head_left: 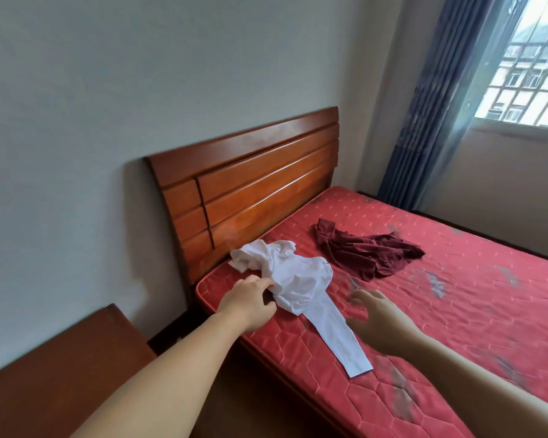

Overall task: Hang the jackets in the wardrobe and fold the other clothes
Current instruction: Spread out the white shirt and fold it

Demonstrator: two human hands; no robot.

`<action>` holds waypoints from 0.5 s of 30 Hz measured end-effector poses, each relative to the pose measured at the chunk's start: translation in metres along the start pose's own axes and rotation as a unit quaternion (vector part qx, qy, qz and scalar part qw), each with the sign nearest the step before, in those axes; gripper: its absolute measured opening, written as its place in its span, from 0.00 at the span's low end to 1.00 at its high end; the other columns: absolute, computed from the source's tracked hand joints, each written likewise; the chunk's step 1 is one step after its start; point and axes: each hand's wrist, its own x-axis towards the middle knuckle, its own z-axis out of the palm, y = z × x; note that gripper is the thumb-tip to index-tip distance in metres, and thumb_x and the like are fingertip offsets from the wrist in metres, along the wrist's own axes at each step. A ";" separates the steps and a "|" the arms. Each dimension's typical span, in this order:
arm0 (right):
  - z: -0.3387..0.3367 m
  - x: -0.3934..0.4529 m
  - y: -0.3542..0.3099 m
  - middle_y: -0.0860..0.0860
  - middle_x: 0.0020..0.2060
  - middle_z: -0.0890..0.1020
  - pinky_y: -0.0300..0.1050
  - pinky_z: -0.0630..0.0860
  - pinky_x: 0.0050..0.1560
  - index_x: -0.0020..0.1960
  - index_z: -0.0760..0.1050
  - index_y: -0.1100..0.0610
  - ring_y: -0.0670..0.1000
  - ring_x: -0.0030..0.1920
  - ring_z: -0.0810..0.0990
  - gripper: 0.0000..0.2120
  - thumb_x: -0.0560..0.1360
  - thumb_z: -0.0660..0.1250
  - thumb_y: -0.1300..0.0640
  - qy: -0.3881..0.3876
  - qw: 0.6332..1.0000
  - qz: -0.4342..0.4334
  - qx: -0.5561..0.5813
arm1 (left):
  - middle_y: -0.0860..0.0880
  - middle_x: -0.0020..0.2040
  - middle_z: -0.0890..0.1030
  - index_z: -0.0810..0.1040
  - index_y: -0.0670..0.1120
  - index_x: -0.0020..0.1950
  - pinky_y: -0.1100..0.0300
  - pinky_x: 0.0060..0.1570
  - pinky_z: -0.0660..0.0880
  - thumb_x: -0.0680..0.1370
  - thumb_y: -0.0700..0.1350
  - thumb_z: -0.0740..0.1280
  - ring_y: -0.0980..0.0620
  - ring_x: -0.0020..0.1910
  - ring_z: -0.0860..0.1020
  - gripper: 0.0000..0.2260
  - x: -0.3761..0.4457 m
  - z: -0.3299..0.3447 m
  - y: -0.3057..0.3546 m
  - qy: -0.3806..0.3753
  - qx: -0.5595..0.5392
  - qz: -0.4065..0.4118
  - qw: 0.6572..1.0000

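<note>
A crumpled white long-sleeved garment (pixel 293 281) lies on the red mattress (pixel 456 295) near the headboard, one sleeve stretched out toward the near edge. My left hand (pixel 249 300) pinches the left edge of its bunched body. My right hand (pixel 375 312) hovers with loose, blurred fingers just right of the sleeve, holding nothing. A dark red garment (pixel 366 252) lies crumpled farther back on the mattress, apart from both hands.
A wooden headboard (pixel 250 188) stands against the grey wall. A brown wooden bedside cabinet (pixel 57 374) sits at the lower left. Blue curtains (pixel 437 99) and a barred window (pixel 532 64) are at the upper right.
</note>
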 end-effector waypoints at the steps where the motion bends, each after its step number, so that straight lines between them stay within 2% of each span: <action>1: -0.002 0.006 0.002 0.47 0.63 0.71 0.49 0.75 0.57 0.68 0.67 0.47 0.52 0.61 0.73 0.23 0.74 0.64 0.45 0.001 1.000 0.000 0.001 | 0.53 0.69 0.70 0.70 0.56 0.70 0.53 0.62 0.70 0.76 0.52 0.63 0.51 0.67 0.68 0.21 0.009 0.002 0.001 -0.005 0.000 0.002 1.000; 9: -0.010 0.093 0.034 0.50 0.64 0.71 0.49 0.74 0.59 0.69 0.67 0.49 0.52 0.61 0.74 0.25 0.74 0.65 0.46 -0.002 0.999 0.025 0.023 | 0.53 0.71 0.69 0.69 0.55 0.71 0.51 0.64 0.71 0.76 0.51 0.64 0.50 0.68 0.68 0.22 0.106 0.016 0.015 -0.036 0.003 0.012 0.999; 13: -0.007 0.166 0.050 0.47 0.52 0.72 0.46 0.74 0.53 0.65 0.71 0.50 0.48 0.51 0.72 0.22 0.73 0.65 0.48 0.004 0.998 0.008 0.062 | 0.52 0.71 0.68 0.69 0.55 0.71 0.52 0.66 0.69 0.76 0.51 0.63 0.50 0.71 0.65 0.22 0.161 0.014 0.010 -0.038 0.015 -0.013 0.999; 15: -0.002 0.201 0.054 0.51 0.58 0.73 0.46 0.73 0.53 0.68 0.69 0.51 0.51 0.54 0.75 0.25 0.73 0.66 0.47 -0.017 0.997 0.018 0.067 | 0.52 0.71 0.68 0.69 0.55 0.71 0.51 0.66 0.69 0.76 0.51 0.64 0.50 0.70 0.65 0.22 0.185 0.015 0.006 -0.052 0.021 -0.031 0.998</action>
